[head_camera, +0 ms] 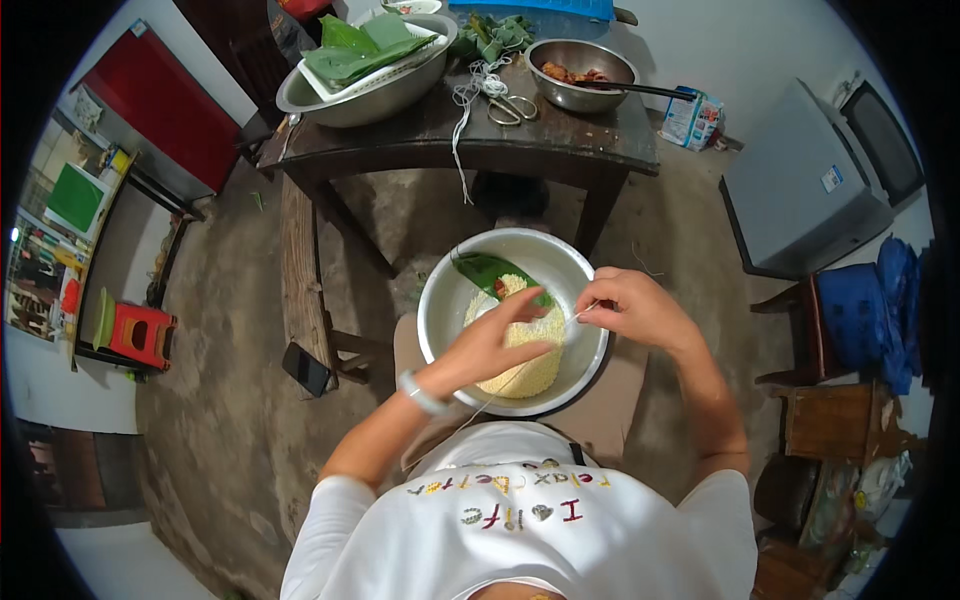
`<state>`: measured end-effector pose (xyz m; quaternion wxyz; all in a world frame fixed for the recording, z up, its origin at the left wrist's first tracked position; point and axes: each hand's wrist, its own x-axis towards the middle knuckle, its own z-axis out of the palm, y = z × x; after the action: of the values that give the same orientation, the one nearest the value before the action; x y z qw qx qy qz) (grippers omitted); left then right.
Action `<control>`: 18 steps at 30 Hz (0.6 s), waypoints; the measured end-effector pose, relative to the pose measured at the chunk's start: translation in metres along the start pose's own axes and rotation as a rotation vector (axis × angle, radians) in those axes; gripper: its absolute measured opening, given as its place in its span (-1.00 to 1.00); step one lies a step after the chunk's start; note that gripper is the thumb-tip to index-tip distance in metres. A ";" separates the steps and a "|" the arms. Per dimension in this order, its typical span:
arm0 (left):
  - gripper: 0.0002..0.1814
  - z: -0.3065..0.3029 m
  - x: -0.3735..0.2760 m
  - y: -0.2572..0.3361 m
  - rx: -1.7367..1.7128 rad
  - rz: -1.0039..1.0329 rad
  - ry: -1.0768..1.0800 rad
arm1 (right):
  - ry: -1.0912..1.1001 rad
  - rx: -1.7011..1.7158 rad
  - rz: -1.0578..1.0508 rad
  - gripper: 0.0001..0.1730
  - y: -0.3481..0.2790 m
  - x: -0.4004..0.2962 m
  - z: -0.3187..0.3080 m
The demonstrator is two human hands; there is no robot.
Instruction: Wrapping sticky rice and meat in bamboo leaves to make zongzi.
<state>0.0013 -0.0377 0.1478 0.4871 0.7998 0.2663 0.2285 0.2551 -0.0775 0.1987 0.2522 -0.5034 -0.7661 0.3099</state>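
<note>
A wide metal basin (429,322) rests on my lap, with pale yellow grains (521,382) in it. On the grains lies a long green leaf (476,270), bearing a small heap of grains and a reddish-brown piece (501,286). My left hand (487,341) hovers over the basin with thumb and fingers apart, partly covering the leaf and grains. At the basin's right rim, my right hand (634,304) pinches a thin white string (486,405) between thumb and fingers. The string also shows below my left hand, crossing the near rim towards my lap.
Ahead stands a dark wooden table (405,146). It holds a large basin (330,112) with green leaves (367,49), leaf-wrapped parcels (495,37), white strings (480,82), scissors (514,110) and a metal bowl (581,97) with chopsticks (637,88). A phone (306,369) lies on a wooden bench (301,262) at left.
</note>
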 end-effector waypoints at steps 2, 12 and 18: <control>-0.39 0.025 0.048 -0.010 -0.395 -0.148 -0.099 | 0.058 0.075 -0.005 -0.85 0.011 0.007 0.000; -0.80 0.011 0.166 -0.048 -0.682 -0.565 -0.129 | 0.161 0.367 0.362 -0.87 0.157 0.038 -0.023; -0.84 0.011 0.221 -0.102 -1.124 -0.791 0.237 | 0.384 0.295 0.525 -0.84 0.283 0.062 -0.028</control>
<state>0.1544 0.1375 0.0742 0.8414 0.2392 0.4304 0.2226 0.4257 0.0715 0.0166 0.3732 -0.6905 -0.4963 0.3710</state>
